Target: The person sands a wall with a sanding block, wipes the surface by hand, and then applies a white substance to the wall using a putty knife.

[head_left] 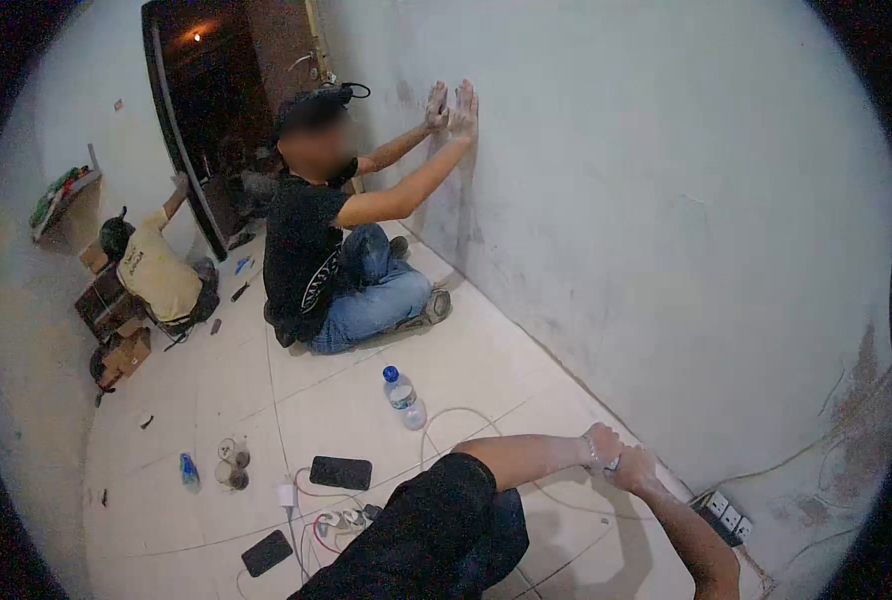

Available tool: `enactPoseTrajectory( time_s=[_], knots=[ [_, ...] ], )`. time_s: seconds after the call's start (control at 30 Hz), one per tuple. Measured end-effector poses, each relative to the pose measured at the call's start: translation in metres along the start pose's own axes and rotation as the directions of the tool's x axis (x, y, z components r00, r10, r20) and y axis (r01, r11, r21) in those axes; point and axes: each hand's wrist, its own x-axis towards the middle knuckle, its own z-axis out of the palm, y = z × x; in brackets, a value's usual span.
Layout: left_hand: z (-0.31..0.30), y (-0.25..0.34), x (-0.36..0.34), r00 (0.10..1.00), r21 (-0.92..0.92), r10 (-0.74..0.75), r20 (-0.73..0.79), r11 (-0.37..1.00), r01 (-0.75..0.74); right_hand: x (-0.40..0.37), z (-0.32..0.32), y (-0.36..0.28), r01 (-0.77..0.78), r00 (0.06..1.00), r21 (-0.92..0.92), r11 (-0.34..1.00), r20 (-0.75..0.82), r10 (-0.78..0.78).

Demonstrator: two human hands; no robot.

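Note:
My left hand and my right hand meet low beside the pale wall, just above the tiled floor. Both have their fingers closed. A small light-and-dark edge shows between them, but the thing itself is mostly hidden. Whitish dust covers the skin, and a thin band circles my left wrist. A thin cable lies on the floor below my hands. Nearby, to the right, a multi-socket outlet strip sits at the foot of the wall.
A seated person presses both dusty hands on the wall. Another person crouches by the doorway. A water bottle, two phones, a charger, a blue packet and cardboard boxes are on the floor.

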Motion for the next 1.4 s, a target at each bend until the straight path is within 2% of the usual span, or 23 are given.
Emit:
enactPoseTrajectory(
  time_s=[0.1,0.2,0.3,0.4,0.5,0.6,0.7,0.77,0.8,0.87,0.9,0.97,1.0,1.07,1.1,1.2,1.27,1.3,1.37,1.4],
  knots=[
    [-0.01,0.002,-0.007,0.999,0.014,0.03,-0.011,0.999,-0.03,0.005,0.007,0.001,-0.042,0.999,-0.034,0.999,0.02,0.043],
    [0.003,-0.004,0.0,0.998,0.01,0.059,-0.018,0.998,-0.059,0.001,0.005,0.005,0.043,0.999,0.043,0.998,-0.003,-0.043],
    [0.012,-0.005,0.001,0.996,-0.034,0.023,-0.084,0.999,-0.026,-0.007,-0.001,0.002,0.089,0.991,0.059,0.994,-0.106,-0.082],
    [0.005,-0.006,-0.005,0.995,-0.037,-0.006,-0.104,0.999,0.002,0.002,0.03,0.013,0.143,0.941,0.048,0.988,-0.317,-0.121],
    [-0.006,-0.004,-0.012,0.988,-0.058,0.01,-0.154,0.998,-0.019,-0.011,-0.007,0.001,0.114,0.985,0.068,0.991,-0.134,-0.104],
    [0.005,-0.008,-0.005,0.983,-0.096,0.02,-0.181,0.995,-0.038,0.002,0.017,0.013,0.154,0.959,0.259,0.953,-0.271,-0.081],
    [-0.011,-0.004,-0.01,0.988,-0.061,0.002,-0.157,0.998,-0.012,-0.007,0.002,0.007,0.068,0.981,0.201,0.977,-0.194,-0.028],
    [-0.029,-0.002,-0.02,0.993,-0.007,0.042,-0.106,0.999,-0.043,-0.005,0.001,0.005,0.15,0.965,0.316,0.937,-0.251,-0.07],
    [-0.015,-0.005,-0.014,0.983,-0.008,0.062,-0.173,0.998,-0.065,-0.004,0.003,0.005,0.192,0.955,0.369,0.909,-0.282,-0.087],
    [0.021,-0.016,0.006,0.947,-0.004,0.102,-0.306,0.994,-0.108,0.0,0.008,0.009,0.222,0.956,0.451,0.865,-0.276,-0.101],
    [0.023,-0.018,0.007,0.941,0.033,0.123,-0.315,0.992,-0.118,0.001,0.009,0.009,0.234,0.956,0.49,0.839,-0.274,-0.107],
    [0.027,-0.019,0.012,0.928,0.106,0.169,-0.331,0.984,-0.141,0.003,0.013,0.009,0.115,0.979,0.537,0.836,-0.203,-0.004],
    [0.022,-0.018,0.011,0.941,0.072,0.147,-0.306,0.989,-0.131,0.002,0.011,0.007,0.054,0.985,0.556,0.829,-0.167,0.048],
    [0.005,-0.014,0.004,0.963,0.002,0.103,-0.25,0.994,-0.106,-0.001,-0.005,0.001,0.08,0.99,0.594,0.8,-0.139,0.005],
    [0.011,-0.013,0.008,0.956,0.038,0.122,-0.265,0.992,-0.116,-0.004,-0.01,0.0,0.093,0.992,0.613,0.785,-0.126,-0.019],
    [0.021,-0.016,0.011,0.931,0.109,0.181,-0.317,0.982,-0.154,0.015,0.038,0.022,0.164,0.972,0.519,0.839,-0.232,-0.046],
    [-0.004,-0.01,-0.008,0.903,0.094,0.218,-0.37,0.976,-0.197,-0.012,0.0,0.002,0.058,0.98,0.517,0.854,-0.191,0.05],
    [0.01,-0.005,-0.001,0.898,0.042,0.212,-0.386,0.976,-0.212,-0.023,-0.016,-0.007,0.004,0.98,0.516,0.857,-0.171,0.098],
    [0.035,-0.018,0.019,0.886,-0.019,0.199,-0.418,0.974,-0.228,-0.012,-0.004,0.003,0.07,0.979,0.509,0.858,-0.2,0.039],
    [0.024,-0.02,0.013,0.898,0.05,0.23,-0.376,0.972,-0.228,-0.007,0.004,0.007,0.105,0.978,0.504,0.857,-0.21,0.004]
  ],
)
